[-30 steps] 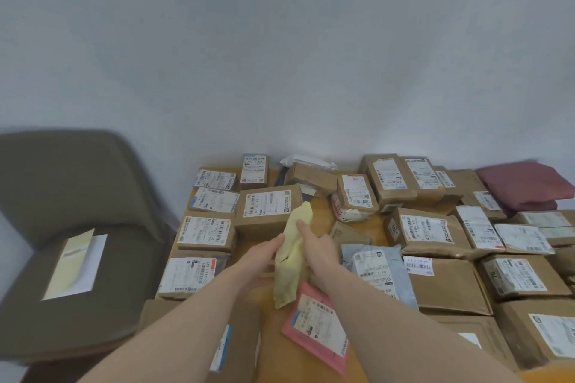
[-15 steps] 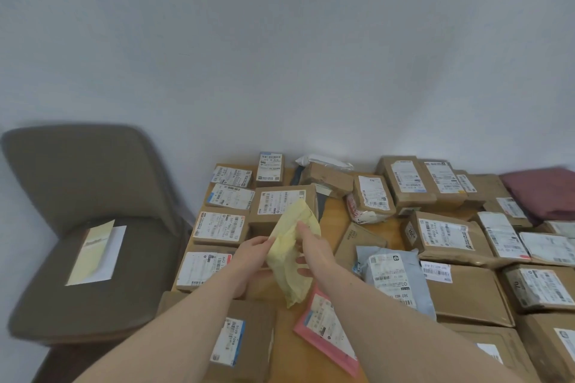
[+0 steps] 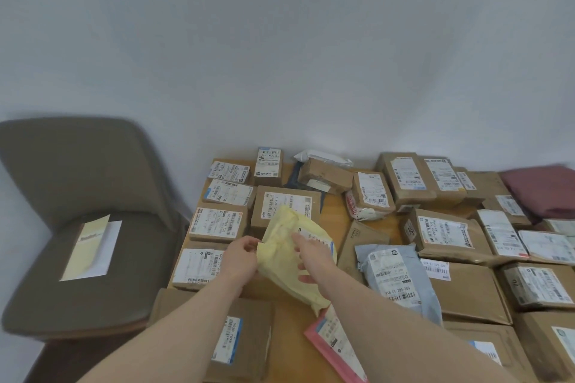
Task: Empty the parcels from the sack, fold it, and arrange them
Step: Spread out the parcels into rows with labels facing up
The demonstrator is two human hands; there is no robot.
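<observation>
A soft yellow mailer parcel (image 3: pixel 287 253) with a white label hangs just above the wooden table (image 3: pixel 334 211), held between both hands. My left hand (image 3: pixel 241 253) pinches its left edge. My right hand (image 3: pixel 312 253) grips its right side, fingers curled under it. Around it lie several brown cardboard parcels with white labels, such as one behind it (image 3: pixel 284 200), plus a grey mailer (image 3: pixel 396 274) to the right and a pink mailer (image 3: pixel 334 348) near the front. A folded maroon cloth (image 3: pixel 541 190), perhaps the sack, lies at the far right.
A brown padded chair (image 3: pixel 81 227) stands left of the table with a yellow-and-white envelope (image 3: pixel 91 247) on its seat. A plain wall rises behind the table. A labelled box (image 3: pixel 239 342) sits under my left forearm at the front edge.
The yellow mailer has been turned from a narrow upright fold to a broader face, so its label shows. Both hands stayed on it. The view shifted slightly left.
</observation>
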